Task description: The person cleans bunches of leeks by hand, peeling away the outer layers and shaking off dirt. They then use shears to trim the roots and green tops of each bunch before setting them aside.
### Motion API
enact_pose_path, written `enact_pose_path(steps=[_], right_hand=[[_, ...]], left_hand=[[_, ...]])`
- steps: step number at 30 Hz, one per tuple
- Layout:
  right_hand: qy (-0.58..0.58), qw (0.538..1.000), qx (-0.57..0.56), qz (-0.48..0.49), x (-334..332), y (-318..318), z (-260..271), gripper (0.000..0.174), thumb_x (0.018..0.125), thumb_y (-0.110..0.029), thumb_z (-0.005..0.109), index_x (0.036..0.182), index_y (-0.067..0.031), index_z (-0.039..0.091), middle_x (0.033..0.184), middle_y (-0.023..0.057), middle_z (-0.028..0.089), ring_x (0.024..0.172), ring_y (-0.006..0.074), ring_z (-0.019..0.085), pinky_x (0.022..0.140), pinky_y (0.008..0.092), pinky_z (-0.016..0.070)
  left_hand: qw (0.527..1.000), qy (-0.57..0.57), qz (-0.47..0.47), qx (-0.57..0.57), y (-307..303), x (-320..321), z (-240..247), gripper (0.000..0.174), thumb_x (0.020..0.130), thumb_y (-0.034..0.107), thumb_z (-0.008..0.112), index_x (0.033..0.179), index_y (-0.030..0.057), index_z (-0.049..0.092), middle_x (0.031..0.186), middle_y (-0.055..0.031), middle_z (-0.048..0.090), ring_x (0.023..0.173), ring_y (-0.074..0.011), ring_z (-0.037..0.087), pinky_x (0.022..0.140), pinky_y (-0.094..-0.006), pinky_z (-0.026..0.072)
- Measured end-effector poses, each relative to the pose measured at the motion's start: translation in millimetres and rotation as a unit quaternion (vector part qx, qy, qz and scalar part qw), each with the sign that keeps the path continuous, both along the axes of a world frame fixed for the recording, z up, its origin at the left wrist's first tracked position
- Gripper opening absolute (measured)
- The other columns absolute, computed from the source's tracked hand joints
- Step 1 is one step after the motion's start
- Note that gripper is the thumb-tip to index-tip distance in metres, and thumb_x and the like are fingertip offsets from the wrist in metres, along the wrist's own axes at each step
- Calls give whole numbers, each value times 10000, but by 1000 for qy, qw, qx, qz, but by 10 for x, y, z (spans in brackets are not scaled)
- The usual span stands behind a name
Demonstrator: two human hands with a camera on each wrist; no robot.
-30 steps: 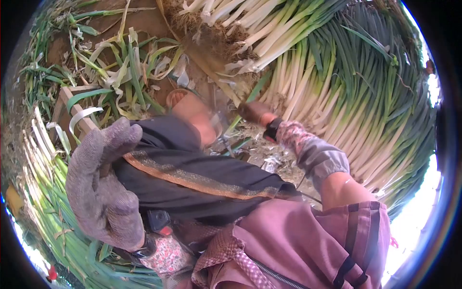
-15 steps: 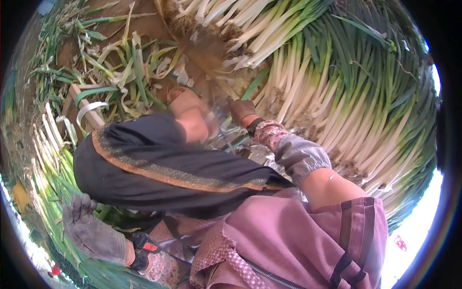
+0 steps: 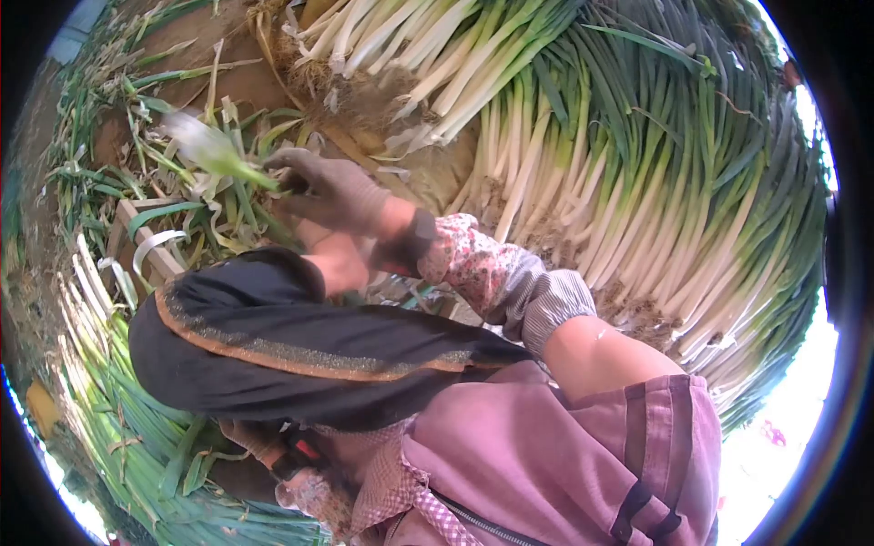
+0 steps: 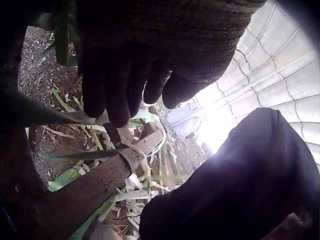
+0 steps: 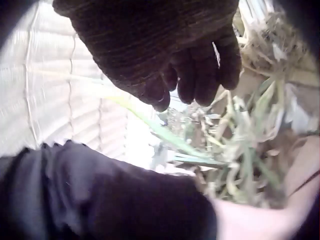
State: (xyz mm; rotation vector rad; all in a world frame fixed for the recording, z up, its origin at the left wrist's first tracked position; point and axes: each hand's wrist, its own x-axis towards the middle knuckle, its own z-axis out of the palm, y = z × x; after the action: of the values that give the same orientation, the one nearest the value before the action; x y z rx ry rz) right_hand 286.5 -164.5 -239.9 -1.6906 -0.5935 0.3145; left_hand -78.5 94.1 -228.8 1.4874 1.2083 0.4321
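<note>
Past the bent knee, my gloved right hand [image 3: 337, 191] is raised with its fingers loosely bent. A pale green leek scrap [image 3: 218, 155], its far end blurred, lies close to the fingertips; whether they touch is unclear. In the right wrist view the hand [image 5: 165, 55] has nothing visible between its fingers, and a long leaf [image 5: 170, 137] runs below them. My left hand [image 3: 248, 437] is low beside the leg, partly hidden, near green leek leaves [image 3: 155, 473]. The left wrist view has that hand [image 4: 145, 65] with fingers extended above a wooden frame [image 4: 100, 182].
Cleaned leeks [image 3: 583, 182] lie in a thick row at the right, with more leeks [image 3: 391, 36] at the top. Leaf scraps [image 3: 241, 209] litter the soil at upper left, around a wooden frame [image 3: 150, 237]. The dark-trousered leg [image 3: 300, 346] crosses the middle.
My right hand has moved left from beside the leek row to above the foot, and the scrap has appeared by its fingertips. My left hand has drawn in toward the body beside the leg.
</note>
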Motion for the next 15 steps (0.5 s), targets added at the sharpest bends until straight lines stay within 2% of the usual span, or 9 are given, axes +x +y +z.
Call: enact_pose_path(steps=[1,4,5,6,7,8,9,12,15], right_hand=[[-5,999,-49,5,-3,43,31,381,882,-321,653,1202,-116,626,1079,195,698,997,390,670,842,445,531],[40,977,-209,27,49,-83,-216,377,865,-326,662,1167,-101,651,1055,203,699,994,405,666,838,453,526],[-6,944,-329,34,44,-233,-538,363,866,-328,657,1165,-121,666,1060,201,703,1004,403,671,827,454,526],[71,899,-422,90,60,-387,-768,352,880,-333,634,1171,-138,670,1075,199,706,1016,384,680,823,458,527],[49,876,-479,43,-115,-586,-1252,395,877,-357,635,1189,-116,661,1090,189,713,1012,376,689,847,472,525],[66,856,-511,46,-232,-739,-1274,399,885,-400,623,1163,-119,676,1065,199,712,1001,385,684,843,471,527],[84,833,-544,51,-353,-868,-1286,411,893,-444,612,1137,-122,691,1040,210,711,990,393,679,838,469,530],[164,749,-630,122,-636,-1044,-1702,483,894,-468,602,1271,-168,642,1133,209,696,1061,390,665,891,474,524],[91,804,-576,116,-920,-1025,-1841,541,868,-449,636,1345,-197,588,1175,203,687,1092,386,657,912,486,517]], left_hand=[[1000,-8,15,-11,-15,100,82,785,744,448,812,1361,46,542,1361,-203,572,1202,-394,574,1011,-452,474],[999,-31,20,5,-46,120,117,561,919,296,677,1367,-14,542,1324,-140,585,1143,-279,580,979,-413,484],[999,-34,24,8,-72,87,120,489,977,245,632,1369,-34,543,1311,-119,589,1123,-241,582,968,-400,487],[999,-36,36,2,-125,65,130,495,977,264,634,1357,-39,541,1307,-126,592,1126,-243,586,968,-397,488],[998,-37,48,-5,-188,49,140,502,977,282,635,1344,-45,538,1303,-133,595,1128,-245,590,968,-394,489],[997,-39,60,-15,-236,34,122,511,976,301,636,1332,-51,536,1300,-140,598,1131,-247,594,968,-391,491],[999,-37,24,20,-212,-24,60,509,959,282,647,1327,-54,540,1284,-133,611,1083,-231,609,945,-367,501],[999,-37,-2,-24,29,-280,-209,452,950,244,639,1282,-56,580,1254,-109,632,1013,-210,620,927,-358,504],[1000,11,-22,8,25,-261,-245,391,936,236,629,1201,-51,633,1195,-97,660,969,-196,626,897,-355,514]])
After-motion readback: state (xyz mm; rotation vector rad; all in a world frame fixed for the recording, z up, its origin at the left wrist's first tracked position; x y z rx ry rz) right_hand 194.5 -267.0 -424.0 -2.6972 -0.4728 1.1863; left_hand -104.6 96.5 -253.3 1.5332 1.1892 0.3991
